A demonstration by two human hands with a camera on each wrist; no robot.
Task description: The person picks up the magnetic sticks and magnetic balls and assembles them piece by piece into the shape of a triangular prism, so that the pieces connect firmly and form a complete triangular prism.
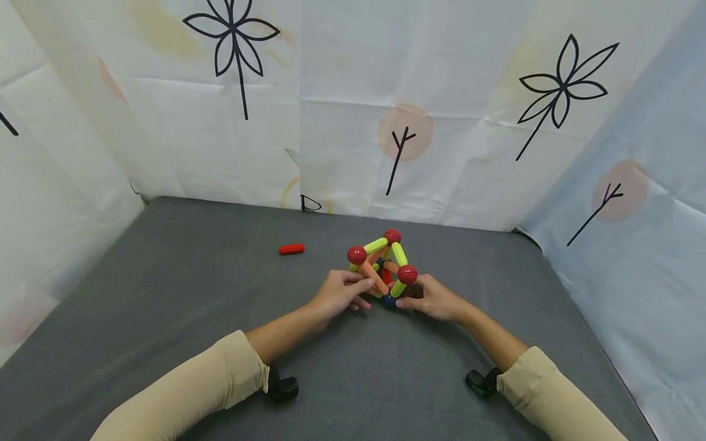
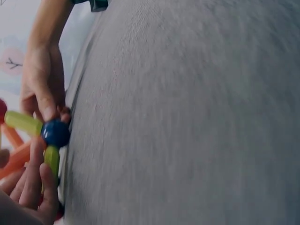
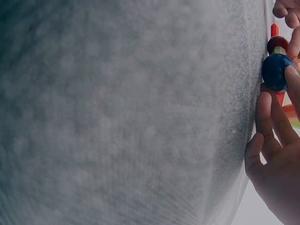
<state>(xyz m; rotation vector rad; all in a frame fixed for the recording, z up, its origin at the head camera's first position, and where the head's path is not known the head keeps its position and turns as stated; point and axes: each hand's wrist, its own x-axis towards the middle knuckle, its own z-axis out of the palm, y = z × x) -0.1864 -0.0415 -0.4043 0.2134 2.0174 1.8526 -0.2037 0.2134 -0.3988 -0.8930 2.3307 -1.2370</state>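
A frame of magnetic sticks and balls point(image 1: 401, 254) stands on the grey cloth in the head view, with red balls on top and yellow-green, orange and red sticks between. My left hand point(image 1: 341, 291) holds its near left side, thumb and fingers about the slanting orange stick point(image 1: 374, 277). On the right, my right hand point(image 1: 438, 299) pinches the low front blue ball point(image 1: 389, 302). That blue ball point(image 2: 55, 133) joins a yellow-green stick point(image 2: 23, 123) in the left wrist view. In the right wrist view, my right thumb touches the ball point(image 3: 275, 71). The frame's far side is partly hidden.
A loose red stick point(image 1: 291, 249) lies on the grey cloth point(image 1: 209, 294) left of the frame. White printed curtains point(image 1: 342, 110) rise behind the table and at both sides. A dark device point(image 1: 282, 388) sits at the left cuff, another point(image 1: 482, 383) at the right.
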